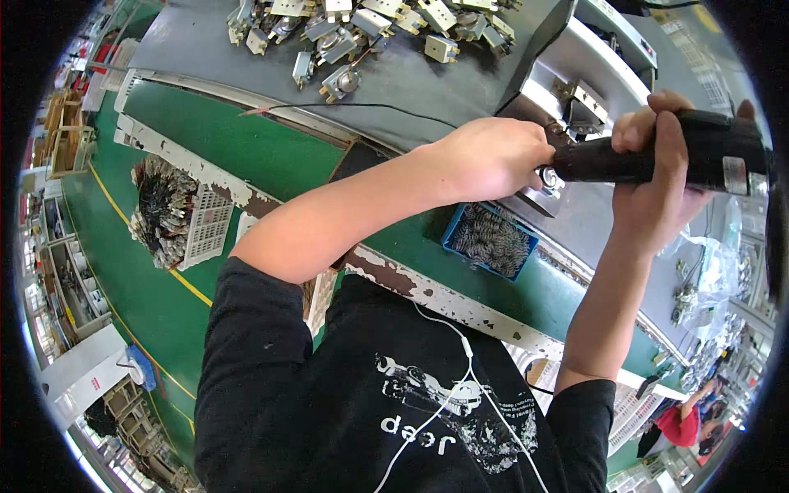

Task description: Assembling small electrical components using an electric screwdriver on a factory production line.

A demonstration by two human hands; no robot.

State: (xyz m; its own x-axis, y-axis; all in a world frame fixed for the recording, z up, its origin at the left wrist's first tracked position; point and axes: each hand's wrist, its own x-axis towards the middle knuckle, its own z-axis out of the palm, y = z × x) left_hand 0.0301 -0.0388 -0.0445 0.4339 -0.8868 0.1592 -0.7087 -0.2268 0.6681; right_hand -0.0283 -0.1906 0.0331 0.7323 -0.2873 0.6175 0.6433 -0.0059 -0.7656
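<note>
My right hand (653,185) is wrapped round a thick black power screwdriver (600,160), held nearly level with its nose toward the left. Right by that nose, my left hand (501,160) is closed with its fingers curled in. A small round metal part (549,177) shows under its fingertips; what else they pinch is hidden. Just beyond both hands stands a silver metal fixture (546,78) with a small metal and white assembly (585,107) in it. Below my left hand, a blue bin (448,238) holds many small coiled metal pieces (493,234).
Several metal and white switch-like assemblies (374,25) lie heaped on the grey bench (197,41). A black wire (370,105) crosses the bench. Clear plastic bags (715,271) and loose parts lie at right. At left, a white crate (209,226) stands beside bundled parts. A person (678,423) is at far right.
</note>
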